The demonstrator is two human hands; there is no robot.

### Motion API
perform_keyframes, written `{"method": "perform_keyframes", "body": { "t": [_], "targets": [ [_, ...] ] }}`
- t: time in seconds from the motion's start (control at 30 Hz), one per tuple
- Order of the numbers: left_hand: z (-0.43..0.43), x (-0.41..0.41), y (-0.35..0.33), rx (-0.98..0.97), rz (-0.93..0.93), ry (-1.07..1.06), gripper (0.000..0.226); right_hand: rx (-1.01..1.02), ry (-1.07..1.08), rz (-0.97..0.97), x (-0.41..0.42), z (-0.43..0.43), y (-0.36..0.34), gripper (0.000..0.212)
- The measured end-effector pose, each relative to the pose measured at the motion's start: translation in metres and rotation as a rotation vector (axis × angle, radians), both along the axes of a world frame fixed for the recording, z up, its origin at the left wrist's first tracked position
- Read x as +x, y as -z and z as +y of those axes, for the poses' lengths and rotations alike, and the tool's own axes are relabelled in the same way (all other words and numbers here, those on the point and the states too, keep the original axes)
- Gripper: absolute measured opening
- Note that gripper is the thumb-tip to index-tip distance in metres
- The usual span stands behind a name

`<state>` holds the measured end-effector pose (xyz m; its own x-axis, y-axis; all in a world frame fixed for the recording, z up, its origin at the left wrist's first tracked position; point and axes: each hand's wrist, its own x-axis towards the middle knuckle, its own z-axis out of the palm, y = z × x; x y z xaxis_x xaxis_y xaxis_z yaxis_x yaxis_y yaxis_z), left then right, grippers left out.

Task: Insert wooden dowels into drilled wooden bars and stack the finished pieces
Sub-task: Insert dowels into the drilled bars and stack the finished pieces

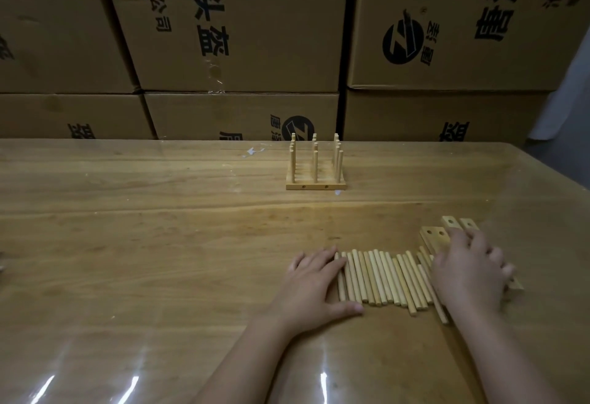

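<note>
Cardboard boxes [242, 36] printed in black form the backdrop, and a film-covered wooden worktop [143, 228] runs in front of them. At 12 o'clock from the hands stand the finished pieces [316, 177]: bars set one behind another with three upright dowels each. There are at least three bars, but the exact count is unclear. The left hand [314, 285] lies flat, its fingers [332, 260] straight and together, touching the left end of the loose dowels [383, 277]. About twenty dowels lie side by side in a row between the hands, the rightmost partly hidden. The right hand [466, 272] rests at 3 o'clock over the drilled bars [450, 222], fingers bent. Whether they grip a bar cannot be told. Four drilled ends show beyond the fingertips.

The step in hand appears to be taking up one bar and one dowel. Keeping the row squared with the left hand stops rolling. Each dowel should enter its hole straight, not tilted, and be seated fully.
</note>
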<state>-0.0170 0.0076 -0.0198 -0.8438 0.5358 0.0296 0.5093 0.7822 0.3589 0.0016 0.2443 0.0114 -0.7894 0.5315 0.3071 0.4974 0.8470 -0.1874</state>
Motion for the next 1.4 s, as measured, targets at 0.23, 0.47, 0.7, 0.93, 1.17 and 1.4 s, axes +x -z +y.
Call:
{"method": "perform_keyframes", "body": {
  "t": [0.23,0.47,0.7,0.93,1.17,1.4],
  "targets": [
    [-0.005,0.002,-0.006,0.259,-0.153,-0.038,0.074,-0.019,-0.054,0.067,0.000,-0.002,-0.001,0.040],
    [-0.007,0.002,-0.010,0.460,-0.212,-0.117,0.068,-0.047,0.043,0.006,0.002,0.007,-0.005,0.041],
    [-0.010,0.001,-0.014,0.637,-0.329,-0.141,0.057,-0.118,-0.024,0.121,0.004,0.007,-0.012,0.037],
    [-0.017,0.000,-0.019,0.972,-0.456,-0.224,0.019,-1.197,-0.409,0.280,0.012,-0.041,-0.026,0.028],
    [-0.010,0.000,-0.019,1.069,-0.509,-0.197,0.030,-1.141,-0.655,0.218,0.018,-0.083,0.003,0.033],
    [-0.019,-0.005,-0.016,1.245,-0.585,-0.197,0.011,-0.947,-0.823,0.285,0.019,-0.090,0.016,0.042]
  ]
}}
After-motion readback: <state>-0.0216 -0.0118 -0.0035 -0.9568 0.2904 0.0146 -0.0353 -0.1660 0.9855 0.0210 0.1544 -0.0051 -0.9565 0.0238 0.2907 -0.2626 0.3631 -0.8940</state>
